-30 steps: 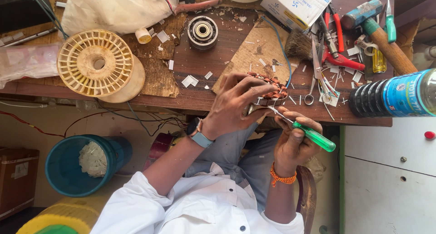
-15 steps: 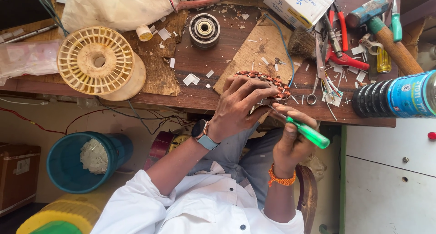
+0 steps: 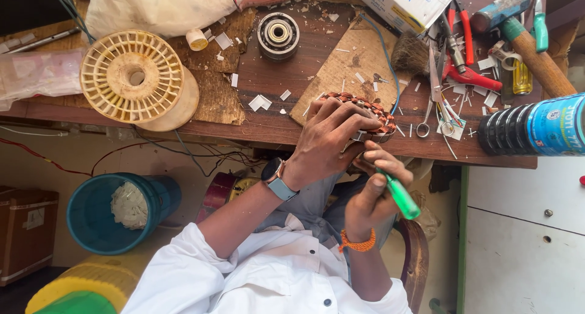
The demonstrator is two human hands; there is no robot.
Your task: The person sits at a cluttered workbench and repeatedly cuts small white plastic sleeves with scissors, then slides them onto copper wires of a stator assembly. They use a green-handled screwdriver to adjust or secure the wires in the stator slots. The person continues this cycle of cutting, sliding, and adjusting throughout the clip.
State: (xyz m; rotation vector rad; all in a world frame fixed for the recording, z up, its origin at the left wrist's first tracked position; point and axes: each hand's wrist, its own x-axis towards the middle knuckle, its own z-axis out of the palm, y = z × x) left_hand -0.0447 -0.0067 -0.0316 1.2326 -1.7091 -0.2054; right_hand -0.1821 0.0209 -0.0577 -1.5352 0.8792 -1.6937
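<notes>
My left hand [image 3: 326,144] wraps over a round motor stator [image 3: 359,108] with copper windings, holding it at the near edge of the wooden workbench [image 3: 286,82]. My right hand [image 3: 373,189] grips a green-handled tool [image 3: 399,196], whose tip points up at the stator's side just below my left fingers. The tip itself is hidden between the two hands. A watch sits on my left wrist and an orange band on my right wrist.
A cream plastic spool [image 3: 131,76] lies at the bench's left, a bearing [image 3: 278,35] at the back middle. Red pliers [image 3: 463,52], a hammer [image 3: 536,52], scissors and paper scraps crowd the right. A dark bottle [image 3: 530,128] lies at the right edge. A blue bucket [image 3: 119,210] stands below.
My right hand has drawn the green-handled tool closer in under the stator, and the handle now tilts more steeply. My left hand keeps its hold on the stator.
</notes>
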